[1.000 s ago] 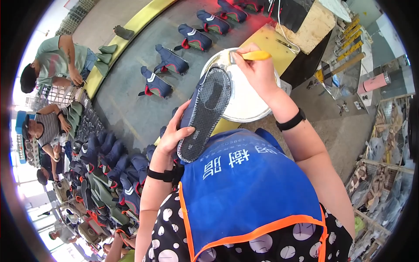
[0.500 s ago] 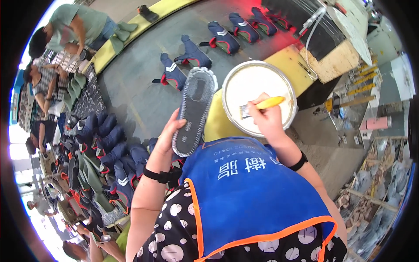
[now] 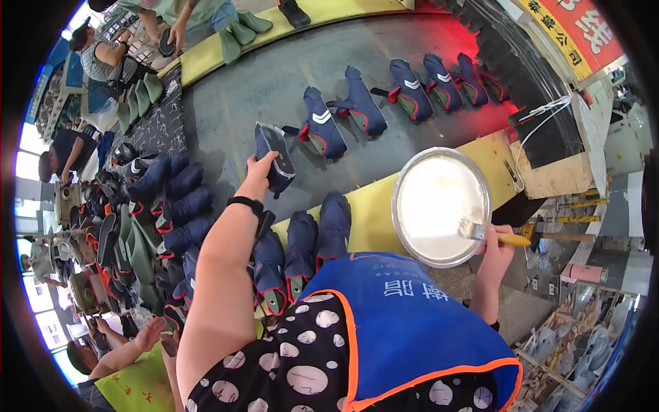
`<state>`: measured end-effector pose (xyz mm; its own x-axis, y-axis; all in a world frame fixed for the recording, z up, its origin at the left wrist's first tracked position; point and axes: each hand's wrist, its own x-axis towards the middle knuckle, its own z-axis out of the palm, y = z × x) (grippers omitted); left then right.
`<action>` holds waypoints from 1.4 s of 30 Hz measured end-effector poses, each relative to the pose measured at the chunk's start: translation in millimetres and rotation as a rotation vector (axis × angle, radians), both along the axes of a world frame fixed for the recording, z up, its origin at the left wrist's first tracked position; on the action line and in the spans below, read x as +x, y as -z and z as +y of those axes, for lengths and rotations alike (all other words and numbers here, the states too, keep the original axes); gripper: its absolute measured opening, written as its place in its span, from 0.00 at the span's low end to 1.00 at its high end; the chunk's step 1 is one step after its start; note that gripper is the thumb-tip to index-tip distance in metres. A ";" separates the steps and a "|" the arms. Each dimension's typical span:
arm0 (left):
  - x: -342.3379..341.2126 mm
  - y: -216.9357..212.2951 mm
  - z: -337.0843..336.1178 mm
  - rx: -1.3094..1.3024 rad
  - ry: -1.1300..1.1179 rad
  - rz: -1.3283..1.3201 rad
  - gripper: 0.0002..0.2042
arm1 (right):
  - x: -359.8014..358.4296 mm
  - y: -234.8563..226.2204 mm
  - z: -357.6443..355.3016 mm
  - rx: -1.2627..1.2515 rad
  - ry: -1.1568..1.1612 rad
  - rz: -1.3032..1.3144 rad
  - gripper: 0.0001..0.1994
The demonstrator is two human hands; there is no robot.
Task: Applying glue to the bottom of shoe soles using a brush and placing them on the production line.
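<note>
- Shoe upper, navy (image 3: 272, 141): found tilted over the dark grey belt (image 3: 226, 103), clamped in my left grip (image 3: 261, 168) at long reach. Whether its lower end touches the belt, I cannot tell.
- Right grip (image 3: 495, 250): closed around the yellow-handled brush (image 3: 513, 239), bristles over the white liquid (image 3: 432, 192) in the pail (image 3: 397, 206); contact with the surface cannot be confirmed.
- Risk, dropping: my left hold appears to be on one side only. A slack thumb or a slick edge would let the upper fall.
- Risk, collision: the nearest navy shoe (image 3: 322, 127) on the belt is near. A swing to the right could knock it out of line and scuff both.
- Risk, drips: overloaded bristles, lifted too quickly, would spot the yellow table edge (image 3: 371, 223) or my blue apron (image 3: 412, 295).
- Risk, spill: the pail is near my body. A careless knock against its rim could slop it.
- Risk, soiling: navy uppers (image 3: 334, 223) lie between my two grips; a wet brush carried across could mark them.
</note>
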<state>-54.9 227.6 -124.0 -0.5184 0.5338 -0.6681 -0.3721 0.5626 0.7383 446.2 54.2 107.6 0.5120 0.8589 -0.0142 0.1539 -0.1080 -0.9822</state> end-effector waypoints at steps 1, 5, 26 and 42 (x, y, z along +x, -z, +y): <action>-3.1 8.8 7.4 -0.004 0.008 -0.005 0.39 | -0.7 -0.3 -1.4 -0.009 0.068 0.002 0.06; -25.4 56.4 15.2 -0.103 0.471 0.607 0.53 | -4.7 -4.4 -2.5 -0.004 0.082 -0.039 0.06; 125.8 -116.1 -194.3 -0.228 1.277 0.683 0.48 | -4.4 4.5 10.0 0.056 -0.175 0.101 0.04; 183.8 -40.5 -216.5 -0.113 0.534 0.265 0.49 | 48.7 15.1 -13.5 0.087 -0.207 0.155 0.04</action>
